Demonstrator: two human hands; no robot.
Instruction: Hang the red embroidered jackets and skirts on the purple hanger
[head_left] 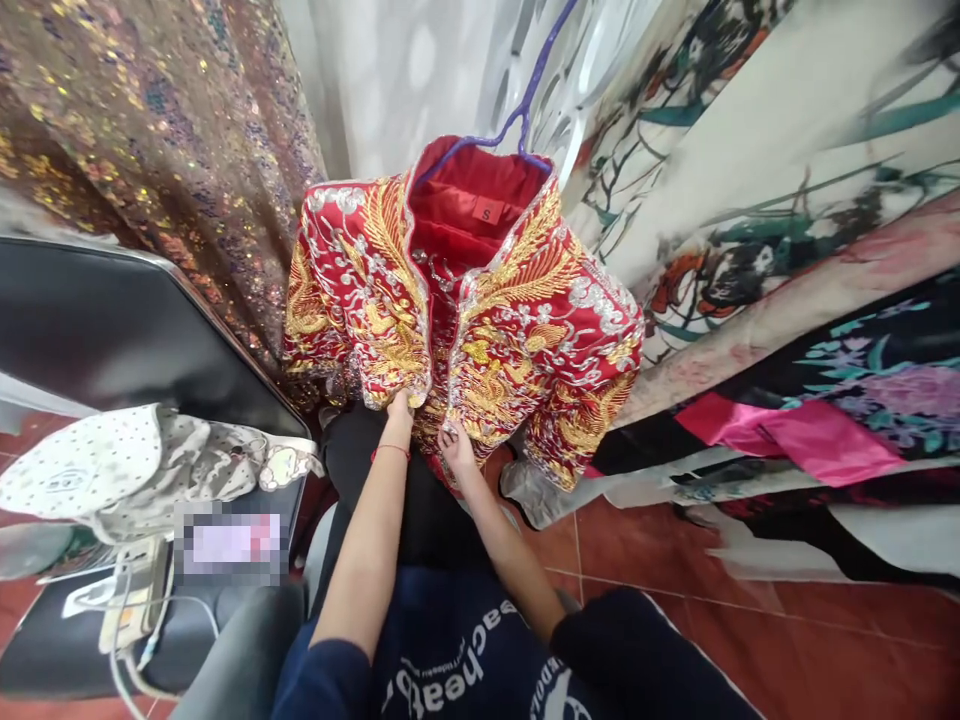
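Note:
A red jacket (517, 330) with dense gold and silver embroidery hangs in front of me on a purple hanger (525, 105). Its stand collar is up and its front is parted, showing the red lining and a size label (487, 210) marked S. My left hand (401, 402) is closed on the lower front edge of the left-side panel; the fingertips are partly hidden by cloth. At the bottom edge of the other panel, my right hand (454, 445) has its fingers curled in a pinch on the jacket.
A black chair (135, 330) at left bears a white patterned hat (82, 465), a power strip (131, 600) with cables and a blurred-out item. Sequined fabric (225, 130) hangs behind it. Printed garments (735, 250) hang along the right, above a red tiled floor (637, 560).

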